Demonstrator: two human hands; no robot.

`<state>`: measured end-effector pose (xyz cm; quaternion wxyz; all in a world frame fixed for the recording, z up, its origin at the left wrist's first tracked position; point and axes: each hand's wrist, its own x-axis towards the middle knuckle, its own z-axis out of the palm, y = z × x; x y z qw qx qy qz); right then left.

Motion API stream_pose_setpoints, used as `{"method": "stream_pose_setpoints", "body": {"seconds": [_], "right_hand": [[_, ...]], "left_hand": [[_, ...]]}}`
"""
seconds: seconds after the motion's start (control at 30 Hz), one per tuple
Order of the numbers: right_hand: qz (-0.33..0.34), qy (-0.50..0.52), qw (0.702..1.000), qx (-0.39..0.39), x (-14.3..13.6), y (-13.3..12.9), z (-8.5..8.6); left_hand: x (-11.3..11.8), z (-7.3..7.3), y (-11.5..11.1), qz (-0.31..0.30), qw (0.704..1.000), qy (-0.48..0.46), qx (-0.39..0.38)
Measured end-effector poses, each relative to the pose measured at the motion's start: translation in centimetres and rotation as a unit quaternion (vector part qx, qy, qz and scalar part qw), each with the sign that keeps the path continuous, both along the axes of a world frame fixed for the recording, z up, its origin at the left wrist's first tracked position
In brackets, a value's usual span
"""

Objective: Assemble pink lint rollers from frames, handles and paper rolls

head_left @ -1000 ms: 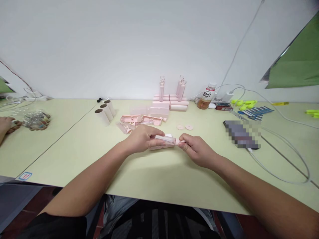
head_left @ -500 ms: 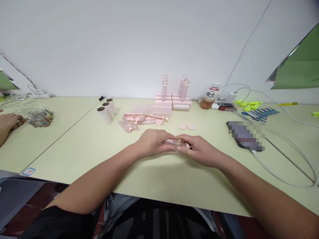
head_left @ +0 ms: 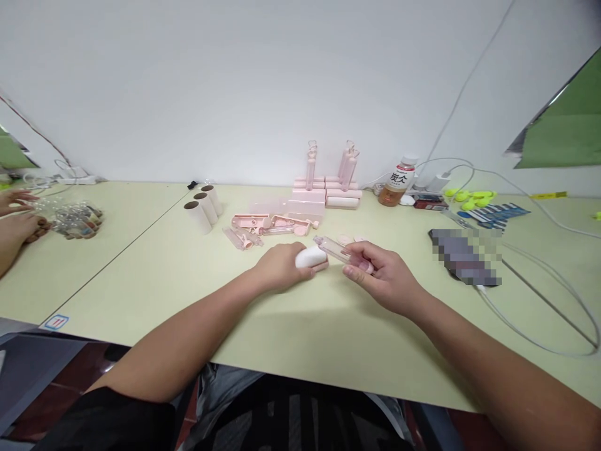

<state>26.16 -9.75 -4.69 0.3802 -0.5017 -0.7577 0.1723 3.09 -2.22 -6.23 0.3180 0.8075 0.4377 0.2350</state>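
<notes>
My left hand [head_left: 280, 268] is closed around a white lint roller [head_left: 310, 257] with a pink casing edge below it, partly hidden by my fingers. In my right hand [head_left: 382, 275] is a clear pink tube [head_left: 334, 249], pinched near its right end between thumb and fingers. The tube's narrow tip points up and left, towards the roller. Behind the tube, two pink discs [head_left: 344, 239] lie on the table, partly covered. Loose pink casing parts [head_left: 291, 225] and clear tubes [head_left: 235, 238] lie just beyond my left hand.
By the wall stand pink boxes [head_left: 307, 195] with upright clear tubes [head_left: 347, 172]. Three cardboard-lined rolls [head_left: 198, 218] stand to the left. A drink bottle [head_left: 397, 181], a phone [head_left: 462, 257] and a cable are at right. Another person's hands [head_left: 19, 225] are beside wrapped items [head_left: 77, 219] at far left.
My hands were together around the clear pink tube and have moved apart. The tube is now in my right hand alone, and the white roller shows in my left.
</notes>
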Motion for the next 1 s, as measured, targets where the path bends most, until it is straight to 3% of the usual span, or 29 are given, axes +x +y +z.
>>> {"method": "stream_pose_setpoints", "body": {"seconds": [0.1, 0.2, 0.27, 0.33, 0.77, 1.0], "right_hand": [[-0.012, 0.007, 1.000, -0.009, -0.1, 0.1, -0.2], [-0.018, -0.003, 1.000, 0.004, -0.3, 0.2, -0.2], [-0.020, -0.014, 1.000, 0.017, -0.4, 0.2, -0.1], [-0.024, -0.021, 0.999, 0.027, -0.4, 0.1, 0.0], [-0.034, -0.086, 0.994, 0.061, -0.5, 0.0, -0.1], [-0.048, -0.123, 0.988, 0.075, -0.5, -0.1, -0.2]], "left_hand": [[-0.4, 1.0, 0.5, 0.045, 0.981, -0.159, -0.103], [-0.6, 2.1, 0.9, 0.033, 0.917, -0.318, -0.237], [-0.6, 2.4, 0.9, 0.025, 0.882, -0.366, -0.295], [-0.5, 2.3, 0.8, 0.024, 0.870, -0.379, -0.316], [-0.3, 1.9, 0.4, 0.024, 0.877, -0.370, -0.306], [-0.2, 1.7, 0.5, 0.040, 0.914, -0.330, -0.234]]}}
